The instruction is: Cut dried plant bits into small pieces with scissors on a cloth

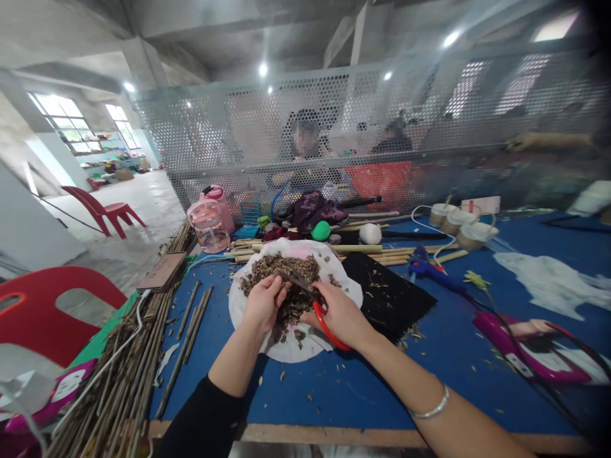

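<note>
My right hand (344,316) grips a pair of scissors with red handles (329,329). The blades point left, over a heap of dry brown plant bits (296,305). My left hand (264,300) is closed in a pinch right by the blade tips; whatever sits between its fingertips is too small to name. Under the heap lies a round white cloth (243,312), with brown scraps scattered on it. A black cloth (389,292) lies to the right, partly tucked beside the white one.
Bundled thin sticks (143,350) run along the table's left edge. Behind the heap are bamboo rods (391,254), a green ball (321,230), a white ball (370,234) and a pink jug (210,226). A blue glue gun (436,272) lies right. People sit beyond a perforated metal screen (258,140).
</note>
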The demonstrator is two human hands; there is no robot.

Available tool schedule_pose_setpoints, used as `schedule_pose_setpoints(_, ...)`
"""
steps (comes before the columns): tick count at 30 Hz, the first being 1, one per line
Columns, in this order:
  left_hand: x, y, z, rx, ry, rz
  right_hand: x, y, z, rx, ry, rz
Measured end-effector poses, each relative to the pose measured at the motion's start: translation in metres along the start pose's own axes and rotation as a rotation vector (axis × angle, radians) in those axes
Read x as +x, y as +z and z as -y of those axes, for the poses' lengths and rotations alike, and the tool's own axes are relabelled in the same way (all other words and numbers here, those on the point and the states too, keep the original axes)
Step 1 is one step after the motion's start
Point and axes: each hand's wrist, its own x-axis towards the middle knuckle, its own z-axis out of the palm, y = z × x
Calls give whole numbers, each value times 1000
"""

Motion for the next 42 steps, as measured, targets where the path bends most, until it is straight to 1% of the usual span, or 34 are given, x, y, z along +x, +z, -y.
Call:
schedule_pose_setpoints(5, -1, -1, 0, -37, -17, 26, 0, 0, 1, 17, -5, 15)
schedule_pose_setpoints(14, -4, 1, 2, -40, -94, 69, -1, -4, 5, 38, -67, 16)
schedule_pose_setpoints(16, -5, 1, 2, -36, -107, 71, -1, -4, 5, 37, -65, 7)
schedule_pose_setpoints(23, -10, 2, 0, -2, -149, 133, -1, -6, 5, 17, -57, 0)
schedule_pose_setpoints(26, -10, 1, 0, -6, -165, 123, -2, -7, 7, 37, -38, 23)
schedule_pose_setpoints(31, -8, 0, 3, -2, -146, 61, -3, -6, 9, 87, -18, 72)
schedule_pose_setpoints(34, -7, 0, 4, 18, -141, 18, -4, -4, 8, 126, 2, 92)
schedule_pose_setpoints(38, -9, 2, 5, 42, -152, 5, -3, -1, 3, 189, 19, 124)
schedule_pose_setpoints(40, -11, 3, 4, 35, -144, 5, -1, -1, 1, 207, 31, 121)
schedule_pose_setpoints(42, -11, 3, 2, 20, -122, 0, 0, -2, -1, 198, 40, 84)
